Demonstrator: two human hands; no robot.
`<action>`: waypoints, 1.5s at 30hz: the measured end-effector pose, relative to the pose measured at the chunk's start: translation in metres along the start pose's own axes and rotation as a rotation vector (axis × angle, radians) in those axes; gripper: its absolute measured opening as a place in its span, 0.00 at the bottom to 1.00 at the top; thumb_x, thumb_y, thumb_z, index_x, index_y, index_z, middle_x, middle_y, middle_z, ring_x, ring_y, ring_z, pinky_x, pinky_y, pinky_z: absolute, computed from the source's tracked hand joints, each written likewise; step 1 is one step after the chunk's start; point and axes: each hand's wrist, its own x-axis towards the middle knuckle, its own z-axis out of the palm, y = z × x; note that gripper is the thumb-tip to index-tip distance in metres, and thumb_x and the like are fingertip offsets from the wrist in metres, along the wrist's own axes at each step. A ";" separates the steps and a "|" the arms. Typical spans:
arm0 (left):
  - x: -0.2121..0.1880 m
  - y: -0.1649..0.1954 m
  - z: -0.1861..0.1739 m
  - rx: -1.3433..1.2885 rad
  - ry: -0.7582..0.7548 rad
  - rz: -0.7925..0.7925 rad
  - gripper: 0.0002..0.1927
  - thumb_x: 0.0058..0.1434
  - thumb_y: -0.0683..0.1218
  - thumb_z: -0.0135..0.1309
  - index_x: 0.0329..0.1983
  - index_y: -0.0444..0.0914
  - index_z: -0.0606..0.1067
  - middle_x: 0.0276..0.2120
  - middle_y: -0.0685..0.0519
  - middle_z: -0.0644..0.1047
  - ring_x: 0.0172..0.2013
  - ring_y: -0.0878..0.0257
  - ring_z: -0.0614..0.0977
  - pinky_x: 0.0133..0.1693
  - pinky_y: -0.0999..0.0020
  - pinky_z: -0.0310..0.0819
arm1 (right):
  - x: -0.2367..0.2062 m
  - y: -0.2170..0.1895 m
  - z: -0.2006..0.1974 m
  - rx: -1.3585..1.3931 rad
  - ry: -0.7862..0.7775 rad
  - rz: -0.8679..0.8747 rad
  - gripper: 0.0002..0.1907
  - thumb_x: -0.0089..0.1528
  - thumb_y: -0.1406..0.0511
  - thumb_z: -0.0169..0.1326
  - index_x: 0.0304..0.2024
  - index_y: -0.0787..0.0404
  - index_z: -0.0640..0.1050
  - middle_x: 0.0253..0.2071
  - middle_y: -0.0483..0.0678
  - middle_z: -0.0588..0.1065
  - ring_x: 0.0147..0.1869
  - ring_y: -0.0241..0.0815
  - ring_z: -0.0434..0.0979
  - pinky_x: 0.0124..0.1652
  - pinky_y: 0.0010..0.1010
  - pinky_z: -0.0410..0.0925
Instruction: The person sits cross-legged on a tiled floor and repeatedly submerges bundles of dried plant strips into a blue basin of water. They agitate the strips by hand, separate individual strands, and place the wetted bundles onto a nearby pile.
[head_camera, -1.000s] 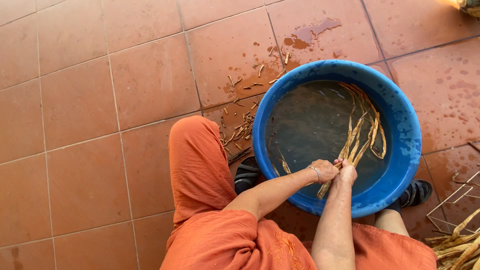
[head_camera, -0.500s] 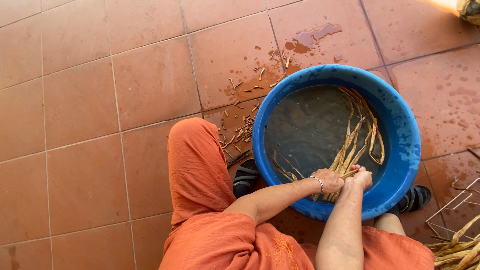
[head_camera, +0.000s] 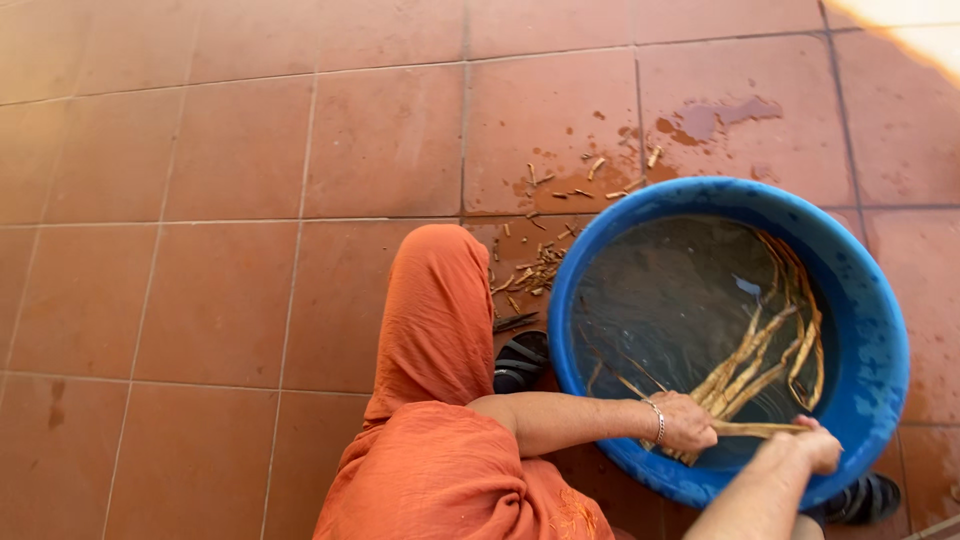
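A round blue plastic tub (head_camera: 880, 330) holds water with several long tan plant strips (head_camera: 760, 360) soaking in it. My left hand (head_camera: 685, 422) is closed around the near ends of the strips at the tub's front rim; a bracelet is on that wrist. To its right, my right hand (head_camera: 812, 446) grips the same bunch, so a short stretch of strip runs flat between the two hands. The rest of the strips fan away into the water toward the far right wall.
I am sitting low on a terracotta tile floor (head_camera: 250, 200) in orange clothing, my left knee (head_camera: 435, 300) raised beside the tub. Dark sandals (head_camera: 520, 362) show by the tub. Small strip cuttings (head_camera: 545, 260) and wet patches (head_camera: 710, 120) lie on the tiles beyond.
My hands have drawn apart along the bunch, the right one sliding right and nearer the rim. The view has shifted so the tub sits further right and lower.
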 end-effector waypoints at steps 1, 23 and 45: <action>-0.002 -0.002 -0.006 -0.014 0.005 0.008 0.24 0.59 0.57 0.41 0.47 0.42 0.81 0.43 0.37 0.83 0.47 0.41 0.84 0.54 0.50 0.75 | 0.000 -0.003 0.003 0.043 -0.012 -0.006 0.18 0.66 0.64 0.34 0.26 0.63 0.71 0.24 0.52 0.78 0.24 0.44 0.77 0.25 0.29 0.71; -0.081 -0.003 -0.130 0.166 -0.034 0.167 0.19 0.61 0.56 0.39 0.41 0.44 0.78 0.30 0.42 0.83 0.33 0.43 0.85 0.40 0.48 0.78 | 0.048 -0.080 0.021 0.211 0.020 -0.134 0.07 0.53 0.72 0.51 0.22 0.70 0.75 0.23 0.56 0.78 0.23 0.50 0.78 0.24 0.40 0.75; -0.056 -0.135 -0.130 0.382 0.352 -0.133 0.10 0.64 0.54 0.52 0.37 0.45 0.79 0.31 0.39 0.81 0.36 0.35 0.81 0.39 0.42 0.76 | 0.001 -0.009 -0.133 0.516 -0.498 0.189 0.19 0.72 0.51 0.45 0.37 0.58 0.74 0.25 0.44 0.67 0.24 0.40 0.64 0.26 0.36 0.62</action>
